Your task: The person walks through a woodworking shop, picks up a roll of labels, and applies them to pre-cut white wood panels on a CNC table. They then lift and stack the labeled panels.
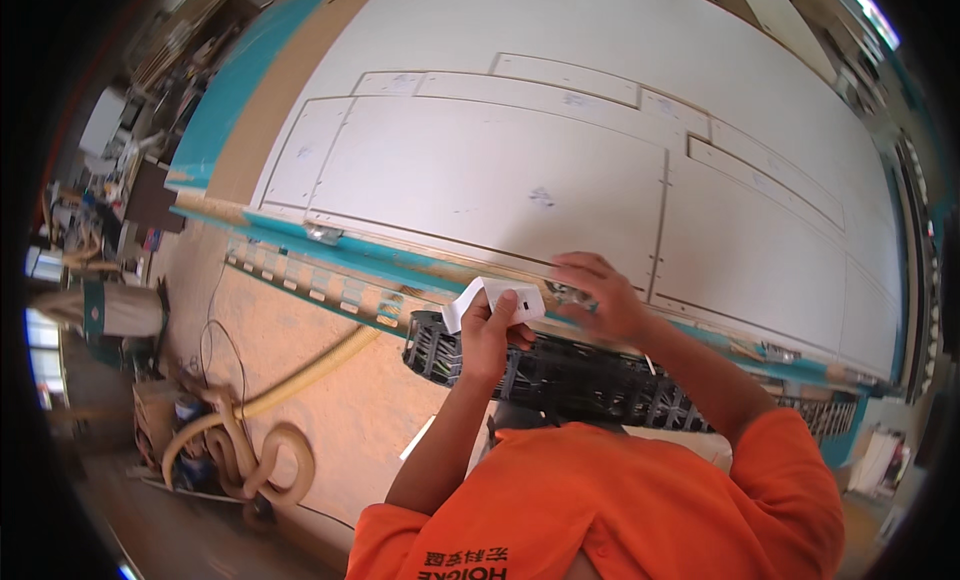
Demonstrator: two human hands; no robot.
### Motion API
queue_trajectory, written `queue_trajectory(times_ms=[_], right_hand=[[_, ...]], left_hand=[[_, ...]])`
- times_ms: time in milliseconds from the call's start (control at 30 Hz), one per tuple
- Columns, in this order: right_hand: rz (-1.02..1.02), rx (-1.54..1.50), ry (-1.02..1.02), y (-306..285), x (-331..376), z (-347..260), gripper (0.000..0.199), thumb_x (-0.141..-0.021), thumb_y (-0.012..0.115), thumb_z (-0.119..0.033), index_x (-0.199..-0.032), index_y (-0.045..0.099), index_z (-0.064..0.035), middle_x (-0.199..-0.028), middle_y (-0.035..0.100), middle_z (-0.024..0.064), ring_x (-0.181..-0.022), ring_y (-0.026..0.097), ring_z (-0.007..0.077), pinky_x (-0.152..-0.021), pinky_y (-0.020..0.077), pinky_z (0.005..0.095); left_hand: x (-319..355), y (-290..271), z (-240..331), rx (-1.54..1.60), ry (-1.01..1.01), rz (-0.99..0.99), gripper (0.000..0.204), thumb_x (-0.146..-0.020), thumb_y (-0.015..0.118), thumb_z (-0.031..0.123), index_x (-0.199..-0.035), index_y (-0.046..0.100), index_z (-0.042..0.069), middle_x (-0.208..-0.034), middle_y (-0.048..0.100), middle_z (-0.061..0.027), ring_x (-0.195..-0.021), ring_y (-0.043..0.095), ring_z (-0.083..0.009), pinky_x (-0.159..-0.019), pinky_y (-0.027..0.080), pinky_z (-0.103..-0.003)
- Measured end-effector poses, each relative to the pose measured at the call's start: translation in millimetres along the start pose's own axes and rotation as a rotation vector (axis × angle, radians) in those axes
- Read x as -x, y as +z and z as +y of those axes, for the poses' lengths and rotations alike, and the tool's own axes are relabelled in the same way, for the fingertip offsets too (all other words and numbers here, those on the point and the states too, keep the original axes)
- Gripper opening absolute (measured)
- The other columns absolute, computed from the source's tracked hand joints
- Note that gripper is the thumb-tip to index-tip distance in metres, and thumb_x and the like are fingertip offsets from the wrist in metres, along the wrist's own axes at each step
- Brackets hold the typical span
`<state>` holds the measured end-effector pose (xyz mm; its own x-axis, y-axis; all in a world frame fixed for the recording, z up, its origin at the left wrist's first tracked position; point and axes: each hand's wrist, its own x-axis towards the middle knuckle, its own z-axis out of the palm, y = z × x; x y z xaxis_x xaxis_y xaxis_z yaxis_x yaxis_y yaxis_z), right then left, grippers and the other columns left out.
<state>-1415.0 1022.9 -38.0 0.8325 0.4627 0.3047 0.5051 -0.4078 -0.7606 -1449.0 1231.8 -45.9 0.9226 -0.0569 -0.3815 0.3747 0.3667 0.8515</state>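
My left hand (488, 330) is closed around a folded white paper strip (517, 302), with the thumb pressed on top. The strip carries small dark printed marks, and one end bends up to the left of my fingers. My right hand (605, 298) is slightly blurred, at the near edge of the worktable, its fingers stretched out and apart from the thumb. It hovers by a small metal fitting (568, 292) on that edge. Beyond both hands lies a large white board (480, 180), cut by grooves into rectangular panels with faint handwritten marks.
A teal machine frame (380, 262) runs along the board's near edge. Below my hands is a black cable chain (560, 375). A yellowish hose (320, 365) coils on the dusty floor at left, near a cloth dust bag (130, 310). Brown board (285, 100) shows at the table's left.
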Motion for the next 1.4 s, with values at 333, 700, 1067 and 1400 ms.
queue_trajectory(times_ms=[333,700,1067,1400], right_hand=[[0.294,0.336,-0.224,-76,93,13,0.02,-0.077,0.068,-0.013,-0.096,0.066,-0.0099,-0.106,0.066,0.0035,-0.101,0.061,0.0217,-0.084,0.0502,0.0367],[0.215,-0.667,0.424,-126,175,60,0.015,-0.072,0.076,-0.007,-0.085,0.07,-0.0004,-0.089,0.071,0.0094,-0.082,0.066,0.0154,-0.077,0.0517,0.0306],[0.936,0.159,0.323,-188,163,141,0.005,-0.081,0.062,-0.002,-0.08,0.064,0.0016,-0.096,0.069,0.0119,-0.088,0.065,0.0226,-0.077,0.0501,0.032],[0.152,0.818,0.672,-166,204,179,0.078,-0.088,0.056,-0.041,-0.145,0.022,0.0011,-0.152,0.023,0.0196,-0.141,0.021,0.033,-0.116,0.0158,0.0418]], left_hand=[[10,124,-34,-0.106,-0.192,-0.29,0.033,-0.095,0.057,0.028,-0.113,0.049,0.002,-0.086,0.063,-0.008,-0.061,0.064,-0.017,-0.053,0.054,-0.027],[25,195,-86,-0.312,-0.212,-0.491,0.038,-0.088,0.067,0.017,-0.117,0.048,0.001,-0.096,0.066,-0.0105,-0.076,0.067,-0.0178,-0.064,0.056,-0.027],[38,162,-89,-0.39,-0.148,-0.525,0.05,-0.079,0.072,0.013,-0.122,0.05,0.0,-0.099,0.063,-0.0065,-0.078,0.061,-0.0117,-0.062,0.052,-0.026],[25,131,-103,-0.173,-0.236,-0.452,0.039,-0.082,0.064,0.011,-0.119,0.055,0.001,-0.093,0.066,-0.0082,-0.075,0.064,-0.0149,-0.055,0.052,-0.027]])
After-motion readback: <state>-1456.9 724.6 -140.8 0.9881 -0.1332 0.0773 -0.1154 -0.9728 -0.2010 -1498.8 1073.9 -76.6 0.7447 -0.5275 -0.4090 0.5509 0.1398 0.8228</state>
